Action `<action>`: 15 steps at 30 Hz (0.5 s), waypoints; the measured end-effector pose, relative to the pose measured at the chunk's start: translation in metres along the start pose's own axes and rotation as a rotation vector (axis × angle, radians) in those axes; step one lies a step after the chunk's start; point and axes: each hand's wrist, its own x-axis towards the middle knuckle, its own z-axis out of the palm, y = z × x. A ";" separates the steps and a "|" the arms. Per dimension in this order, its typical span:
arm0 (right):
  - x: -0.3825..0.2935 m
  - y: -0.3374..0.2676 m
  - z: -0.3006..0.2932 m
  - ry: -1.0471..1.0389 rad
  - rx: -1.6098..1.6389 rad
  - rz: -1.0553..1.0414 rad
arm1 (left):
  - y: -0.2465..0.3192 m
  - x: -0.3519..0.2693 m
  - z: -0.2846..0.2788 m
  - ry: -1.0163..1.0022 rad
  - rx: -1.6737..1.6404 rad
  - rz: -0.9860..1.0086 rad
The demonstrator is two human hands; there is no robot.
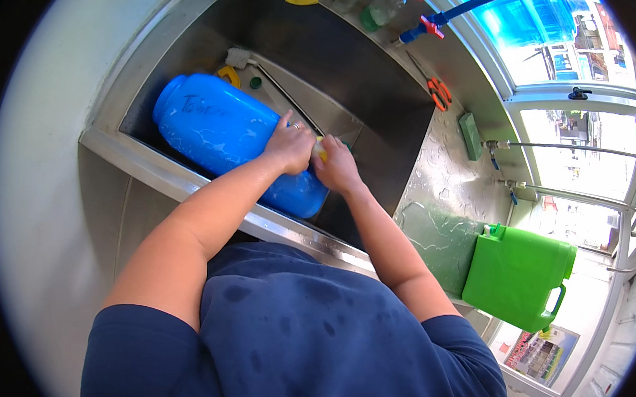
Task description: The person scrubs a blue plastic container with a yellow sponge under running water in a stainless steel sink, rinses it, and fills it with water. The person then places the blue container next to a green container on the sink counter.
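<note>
A blue plastic jug (220,125) lies on its side in a stainless-steel sink (380,140), with handwriting and white suds on its surface. My left hand (291,145), with a ring on one finger, lies on the jug's upper side near the bottom right; its palm and thumb are hidden. Close beside it, my right hand (338,165) is closed around a small yellow-and-white piece, likely a sponge (322,149). My fingers cover most of that piece. The two hands nearly touch.
Behind the jug are a long-handled brush (284,91), a green cap (256,83) and a yellow piece (230,77). Orange-handled scissors (439,94), a green block (470,136) and a green jerrycan (519,279) are on the wet counter. A blue tap pipe (475,6) overhangs the back ledge.
</note>
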 end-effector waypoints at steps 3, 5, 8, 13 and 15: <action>0.010 0.001 0.015 0.042 0.030 0.085 | -0.002 -0.003 0.001 0.022 -0.037 -0.067; 0.010 0.011 0.017 0.004 0.204 0.324 | -0.003 -0.003 0.000 0.005 -0.060 -0.016; -0.003 0.033 0.005 -0.104 0.476 0.252 | -0.003 -0.003 -0.005 -0.033 -0.114 -0.003; -0.021 0.049 -0.016 -0.165 0.926 0.599 | -0.003 -0.003 -0.011 -0.048 -0.180 -0.018; -0.020 0.042 -0.014 -0.110 0.903 0.531 | -0.003 -0.004 -0.009 -0.024 -0.186 -0.014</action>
